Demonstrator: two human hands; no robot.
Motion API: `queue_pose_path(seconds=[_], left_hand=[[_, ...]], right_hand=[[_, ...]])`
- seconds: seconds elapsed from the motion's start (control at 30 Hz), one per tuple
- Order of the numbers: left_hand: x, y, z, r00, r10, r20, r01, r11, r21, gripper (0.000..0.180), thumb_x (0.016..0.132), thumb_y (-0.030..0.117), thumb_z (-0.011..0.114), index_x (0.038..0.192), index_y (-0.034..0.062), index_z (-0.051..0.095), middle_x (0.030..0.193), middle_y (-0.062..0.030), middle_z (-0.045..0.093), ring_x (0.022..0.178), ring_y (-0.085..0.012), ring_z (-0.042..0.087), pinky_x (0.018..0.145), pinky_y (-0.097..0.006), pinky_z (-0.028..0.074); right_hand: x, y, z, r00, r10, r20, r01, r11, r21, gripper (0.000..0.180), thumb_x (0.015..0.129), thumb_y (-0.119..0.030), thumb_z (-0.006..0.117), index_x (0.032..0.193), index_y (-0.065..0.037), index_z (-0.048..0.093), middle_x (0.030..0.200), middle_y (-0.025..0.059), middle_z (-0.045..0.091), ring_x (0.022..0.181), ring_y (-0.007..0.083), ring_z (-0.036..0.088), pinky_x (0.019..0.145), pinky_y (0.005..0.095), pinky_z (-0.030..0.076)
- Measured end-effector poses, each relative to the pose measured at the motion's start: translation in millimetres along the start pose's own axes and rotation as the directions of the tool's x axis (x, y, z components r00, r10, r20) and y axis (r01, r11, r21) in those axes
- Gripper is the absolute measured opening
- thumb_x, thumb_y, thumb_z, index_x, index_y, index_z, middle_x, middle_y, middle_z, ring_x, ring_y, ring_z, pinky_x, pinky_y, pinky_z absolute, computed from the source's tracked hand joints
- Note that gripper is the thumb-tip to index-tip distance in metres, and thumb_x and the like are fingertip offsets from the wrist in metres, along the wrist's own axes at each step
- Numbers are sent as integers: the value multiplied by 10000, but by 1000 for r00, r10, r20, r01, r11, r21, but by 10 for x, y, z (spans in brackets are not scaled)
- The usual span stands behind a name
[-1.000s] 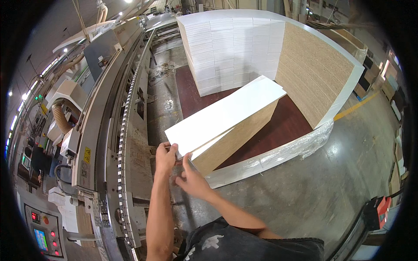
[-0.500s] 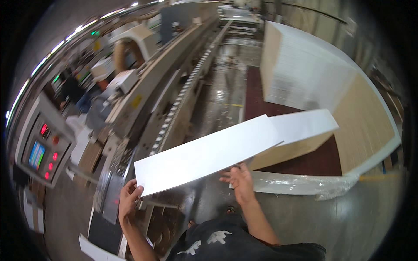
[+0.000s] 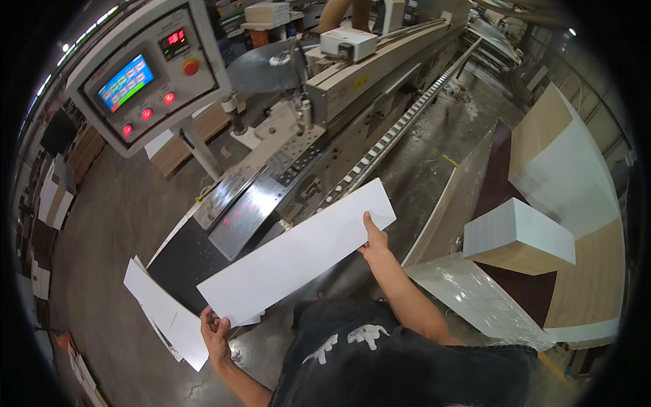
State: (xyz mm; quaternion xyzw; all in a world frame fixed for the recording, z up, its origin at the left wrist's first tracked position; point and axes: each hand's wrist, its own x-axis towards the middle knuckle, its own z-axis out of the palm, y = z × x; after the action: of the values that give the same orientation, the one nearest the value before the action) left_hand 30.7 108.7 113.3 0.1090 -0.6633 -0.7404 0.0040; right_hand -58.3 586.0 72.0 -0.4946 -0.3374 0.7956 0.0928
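A long white board (image 3: 298, 254) is held up in front of me, tilted so that its right end sits higher. My left hand (image 3: 215, 334) grips its near left corner, the thumb on top and the fingers around the edge. At the right end my right hand (image 3: 375, 237) clasps the lower edge, thumb lying on the white face and fingers hidden beneath. Just beyond the board is the metal infeed plate (image 3: 247, 210) of a long machine, beside its toothed conveyor track (image 3: 380, 148).
A control panel (image 3: 146, 78) with screen and red buttons stands at upper left. White offcuts (image 3: 163, 315) lie by the black surface (image 3: 186, 261). At right, a stack of white boards (image 3: 519, 234) sits near tall panel stacks (image 3: 569, 156) and plastic wrapping (image 3: 481, 298).
The board has come away from the stack at the right and swung left toward the machine. My right hand, its fingers loose under the board before, now grips the right end. My view has turned left.
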Motion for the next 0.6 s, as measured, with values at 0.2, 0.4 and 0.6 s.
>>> queue_pose_path(seconds=[0.2, 0.4, 0.6], left_hand=[[-3, -281, -537, 992, -62, -109, 52, 994, -95, 587, 869, 109, 820, 1373, -10, 544, 974, 28, 569, 887, -76, 537, 791, -224, 431], [165, -406, -816, 972, -136, -193, 116, 987, -112, 541, 904, 97, 777, 1384, -11, 552, 967, 30, 571, 883, -76, 555, 785, -226, 452], [373, -517, -991, 915, -279, -291, 262, 960, -98, 554, 954, 134, 715, 1454, -10, 524, 981, 13, 645, 842, -91, 620, 664, -255, 524]], right_hand=[[16, 465, 418, 997, 33, 71, -27, 996, -80, 733, 1060, -635, 437, 1460, -22, 475, 1388, 163, 614, 1206, 339, 660, 978, 582, 553], [-201, 547, 977, 982, 60, 178, -37, 991, -131, 730, 1068, -584, 479, 1476, 19, 445, 1404, 198, 593, 1250, 353, 629, 997, 530, 558], [-37, 770, 1346, 939, 8, 343, 100, 950, -295, 622, 1080, -195, 539, 1609, -22, 262, 1339, 212, 593, 1123, 320, 673, 956, 486, 581]])
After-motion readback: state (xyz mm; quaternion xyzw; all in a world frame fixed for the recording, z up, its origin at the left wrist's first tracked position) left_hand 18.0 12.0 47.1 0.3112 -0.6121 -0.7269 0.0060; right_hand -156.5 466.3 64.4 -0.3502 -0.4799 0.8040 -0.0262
